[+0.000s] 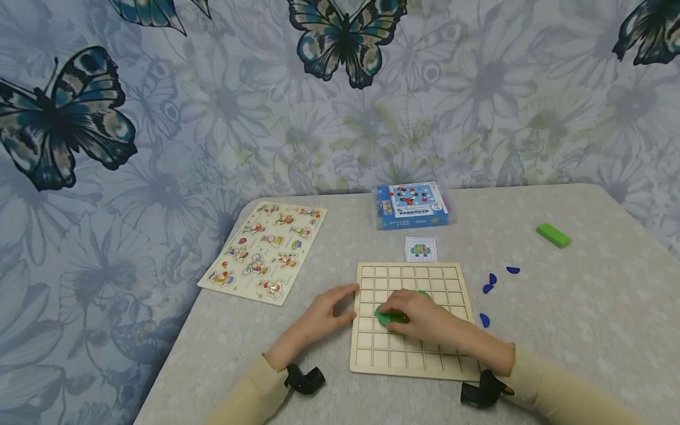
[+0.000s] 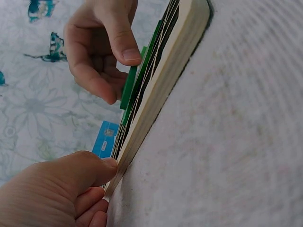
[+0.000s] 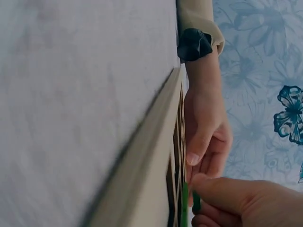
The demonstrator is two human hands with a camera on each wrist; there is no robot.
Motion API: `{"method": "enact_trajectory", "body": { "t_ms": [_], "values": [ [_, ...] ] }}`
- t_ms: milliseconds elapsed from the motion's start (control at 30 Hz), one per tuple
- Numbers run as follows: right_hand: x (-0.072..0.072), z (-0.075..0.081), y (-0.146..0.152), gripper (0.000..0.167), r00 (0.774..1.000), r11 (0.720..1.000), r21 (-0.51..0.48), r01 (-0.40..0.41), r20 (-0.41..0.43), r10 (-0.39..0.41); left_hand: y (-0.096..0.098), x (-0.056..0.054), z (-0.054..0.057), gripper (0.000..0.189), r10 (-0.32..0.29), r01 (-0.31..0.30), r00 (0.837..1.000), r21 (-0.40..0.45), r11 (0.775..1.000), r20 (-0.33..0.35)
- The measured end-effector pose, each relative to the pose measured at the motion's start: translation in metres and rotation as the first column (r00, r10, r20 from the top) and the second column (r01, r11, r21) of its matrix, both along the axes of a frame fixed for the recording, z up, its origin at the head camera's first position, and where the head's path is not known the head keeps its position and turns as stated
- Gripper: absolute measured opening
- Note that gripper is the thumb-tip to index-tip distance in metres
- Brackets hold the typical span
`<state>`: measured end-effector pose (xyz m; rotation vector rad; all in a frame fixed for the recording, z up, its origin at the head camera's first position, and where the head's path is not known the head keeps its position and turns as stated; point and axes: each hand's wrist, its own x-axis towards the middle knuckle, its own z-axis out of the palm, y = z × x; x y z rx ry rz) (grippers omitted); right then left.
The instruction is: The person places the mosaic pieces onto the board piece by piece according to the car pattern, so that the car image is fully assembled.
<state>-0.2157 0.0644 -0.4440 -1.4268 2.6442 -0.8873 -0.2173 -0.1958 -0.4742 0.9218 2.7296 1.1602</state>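
A pale wooden grid board (image 1: 372, 357) lies before me on the table. My left hand (image 1: 321, 316) rests at its left edge, thumb and index fingertips touching the side, the fingers loosely bent. Over the board, my right hand (image 1: 422, 316) pinches a green piece (image 2: 127, 90) between thumb and fingers, tilted close above the grid in the left wrist view. Other green pieces (image 1: 423, 293) lie on the grid beneath that hand, mostly hidden by it. Just behind the board is a small card (image 1: 421, 249) with a green gridded picture.
Several dark blue half-round pieces (image 1: 484, 320) are scattered to the board's right. Farther back sits a bright green block (image 1: 553, 235). A blue box (image 1: 411, 206) stands at the rear, and a board of cartoon figures (image 1: 265, 251) lies at the left.
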Motion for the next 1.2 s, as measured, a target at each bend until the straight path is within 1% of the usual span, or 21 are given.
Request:
{"method": "enact_trajectory", "body": {
  "t_ms": [133,267,433,600,733,833,900,967,1033,1100,1200],
  "values": [
    [0.000,-0.006,0.000,0.025,0.999,1.000,0.019,-0.010,-0.033,0.011,0.001,0.000,-0.002,0.056,0.003,-0.003,1.000,0.013,1.000,0.000],
    [0.000,-0.007,0.000,0.026,0.999,0.999,0.032,-0.013,-0.030,0.014,0.001,-0.001,-0.003,0.056,0.006,-0.006,1.000,0.014,1.000,-0.005],
    [0.002,-0.008,-0.001,0.028,0.998,0.999,0.037,-0.025,-0.050,0.027,0.000,-0.001,-0.004,0.056,0.001,-0.001,1.000,0.007,1.000,-0.004],
    [0.003,-0.006,-0.001,0.027,0.998,0.999,0.042,-0.010,-0.056,0.012,0.000,-0.002,-0.005,0.056,-0.008,0.008,1.000,0.012,1.000,-0.009],
    [0.004,-0.001,0.006,0.028,0.999,0.999,0.036,0.011,-0.054,-0.009,-0.001,-0.002,-0.005,0.056,-0.005,0.005,1.000,0.013,1.000,-0.023],
    [0.001,0.003,0.021,0.027,0.996,0.997,0.025,0.066,-0.060,-0.065,-0.001,-0.002,-0.006,0.056,0.002,-0.002,1.000,0.004,1.000,-0.020],
    [-0.003,0.005,0.037,0.025,0.990,0.991,0.024,0.129,-0.059,-0.127,-0.001,-0.002,-0.006,0.057,0.007,-0.007,1.000,0.000,1.000,-0.015],
    [-0.010,0.004,0.056,0.024,0.979,0.980,0.012,0.201,-0.043,-0.200,-0.001,-0.001,-0.005,0.057,0.014,-0.014,1.000,0.001,1.000,-0.011],
    [-0.018,0.003,0.077,0.023,0.960,0.960,-0.009,0.280,-0.010,-0.280,-0.001,-0.001,-0.004,0.057,0.020,-0.020,1.000,0.011,1.000,-0.010],
    [-0.025,0.000,0.099,0.023,0.932,0.932,-0.026,0.362,0.009,-0.362,-0.001,-0.001,-0.004,0.056,0.025,-0.025,1.000,0.013,1.000,-0.013],
    [-0.033,-0.004,0.128,0.024,0.889,0.888,-0.050,0.456,-0.005,-0.457,-0.001,-0.001,-0.005,0.056,0.025,-0.024,1.000,0.011,1.000,-0.012]
  ]
}}
